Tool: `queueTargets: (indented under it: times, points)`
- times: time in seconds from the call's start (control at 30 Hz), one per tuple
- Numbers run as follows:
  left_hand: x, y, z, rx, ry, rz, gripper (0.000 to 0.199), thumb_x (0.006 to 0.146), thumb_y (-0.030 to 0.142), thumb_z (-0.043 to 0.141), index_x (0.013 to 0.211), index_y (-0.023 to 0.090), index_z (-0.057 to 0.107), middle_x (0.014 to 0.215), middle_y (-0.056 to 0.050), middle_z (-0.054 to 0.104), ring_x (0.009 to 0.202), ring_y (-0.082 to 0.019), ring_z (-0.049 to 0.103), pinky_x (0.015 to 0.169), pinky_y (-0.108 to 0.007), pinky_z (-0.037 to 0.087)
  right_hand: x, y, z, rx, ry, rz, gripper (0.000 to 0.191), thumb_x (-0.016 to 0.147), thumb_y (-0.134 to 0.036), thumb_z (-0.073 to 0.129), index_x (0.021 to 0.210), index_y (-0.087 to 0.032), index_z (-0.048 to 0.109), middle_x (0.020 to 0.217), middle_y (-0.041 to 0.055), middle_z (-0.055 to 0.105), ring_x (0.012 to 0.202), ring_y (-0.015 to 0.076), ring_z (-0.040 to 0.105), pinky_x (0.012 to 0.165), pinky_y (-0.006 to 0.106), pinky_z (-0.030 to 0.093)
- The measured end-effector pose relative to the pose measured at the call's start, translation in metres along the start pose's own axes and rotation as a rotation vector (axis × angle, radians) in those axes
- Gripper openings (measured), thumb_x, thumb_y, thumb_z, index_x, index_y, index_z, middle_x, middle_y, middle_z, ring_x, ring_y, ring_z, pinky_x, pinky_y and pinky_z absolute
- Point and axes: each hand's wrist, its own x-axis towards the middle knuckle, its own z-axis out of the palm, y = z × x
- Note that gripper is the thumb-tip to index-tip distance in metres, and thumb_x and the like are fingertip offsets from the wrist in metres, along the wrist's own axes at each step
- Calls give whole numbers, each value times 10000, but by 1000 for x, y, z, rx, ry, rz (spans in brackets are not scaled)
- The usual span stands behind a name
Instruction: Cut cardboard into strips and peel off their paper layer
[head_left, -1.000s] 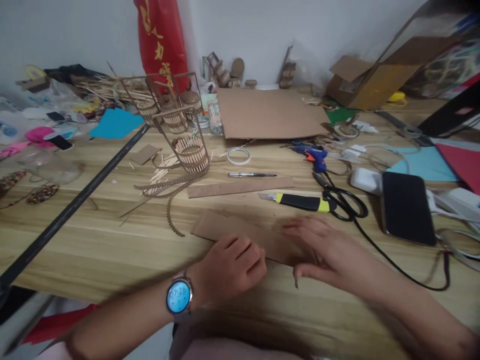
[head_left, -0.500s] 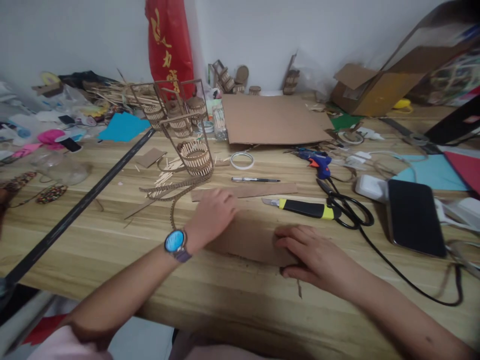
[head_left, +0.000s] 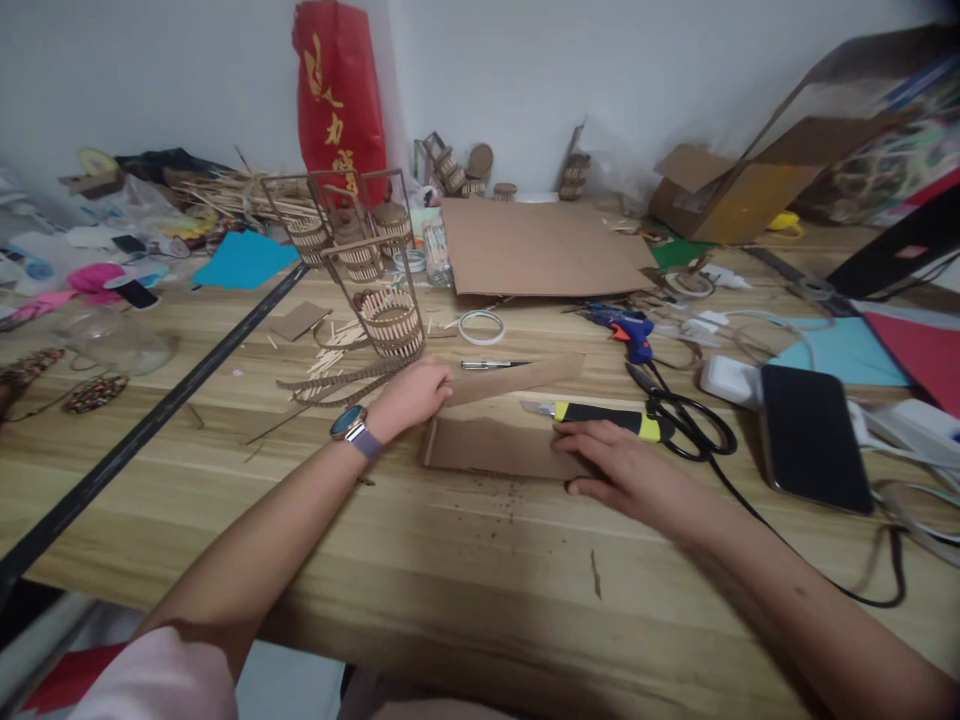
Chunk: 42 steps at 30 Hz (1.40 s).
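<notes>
My left hand [head_left: 415,395], a watch on its wrist, is closed on the left end of a narrow cardboard strip [head_left: 517,381]. The strip is tilted a little and covers part of a pen [head_left: 487,365]. My right hand [head_left: 611,462] grips the right end of a wider cardboard piece [head_left: 495,446], fingers over the top and thumb at the near edge. This piece lies on the table in front of the strip. Just beyond my right fingers is a yellow-and-black utility knife [head_left: 600,416], its blade out, beside black-handled scissors [head_left: 697,425].
Small stick baskets [head_left: 391,325] with tall handles stand behind my left hand. A large cardboard sheet [head_left: 547,245] lies at the back, with a blue glue gun [head_left: 630,330] in front of it. At right are a black phone [head_left: 814,435] and cables. Crumbs [head_left: 499,500] dot the wooden table.
My left hand has moved from the wider cardboard piece to the narrow strip, whose right end has shifted over the pen. The wider piece and my right hand have moved slightly away from me.
</notes>
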Motion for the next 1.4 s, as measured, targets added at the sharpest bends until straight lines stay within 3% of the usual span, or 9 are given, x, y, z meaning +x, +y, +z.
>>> queueTargets:
  times: [0.2,0.37,0.47,0.57,0.63,0.73,0.83,1.13,1.4]
  points:
    - [-19,2,-33,-83,45,-32,175,983,187,439,928,176,605,899,-60,674,840,-221,617,779,-334,467,-1,1,1,35,92,6,276,969,-378,581,1170,-238,709,1333,135,700,1234,281,665,993,472,569]
    - [-37,5,-43,-217,21,77,162,988,250,466,942,196,613,935,-28,700,871,-202,627,780,-302,446,-22,0,-14,-39,560,282,310,1002,-478,509,870,-255,680,790,46,741,722,227,715,628,350,565]
    - [-38,10,-30,-219,-112,131,170,978,225,482,925,196,641,914,-24,703,856,-197,627,771,-297,451,-33,3,-22,-60,736,441,325,981,-526,525,915,-234,651,737,54,721,603,229,667,475,333,473]
    - [-35,17,-10,-188,-167,141,193,986,200,490,983,189,683,950,-46,703,900,-207,634,825,-317,476,-34,2,-19,-38,650,379,336,972,-535,524,950,-230,663,834,76,749,678,231,693,524,340,519]
    - [-34,21,1,-146,-129,139,223,997,240,531,1143,186,691,1116,-89,694,1062,-244,624,944,-367,480,-31,1,-11,-8,526,276,328,962,-536,541,952,-245,692,961,85,769,842,241,729,692,374,590]
    - [-36,25,13,-93,-107,192,463,952,397,676,1368,206,610,1382,-128,608,1280,-303,534,1071,-443,441,-26,5,5,-25,331,141,323,962,-504,559,1059,-238,714,1159,120,759,1072,281,717,914,469,584]
    - [-40,27,19,-69,-127,244,583,893,464,757,1404,237,590,1450,-114,584,1315,-310,513,1086,-457,436,-24,14,16,-110,229,107,363,968,-483,559,1173,-216,693,1264,160,724,1169,323,682,961,541,559]
    - [-65,30,26,-24,-53,288,503,928,397,734,1385,227,609,1419,-129,593,1252,-297,534,1036,-453,478,-29,21,16,-64,200,57,324,970,-448,585,1192,-231,677,1283,139,723,1160,297,686,968,521,565]
    - [-79,18,16,-104,-44,278,364,916,217,740,1277,232,691,1282,-94,654,1200,-258,570,1041,-431,491,-37,32,12,27,199,45,318,992,-351,547,1249,-233,692,1318,142,723,1224,283,682,982,506,587]
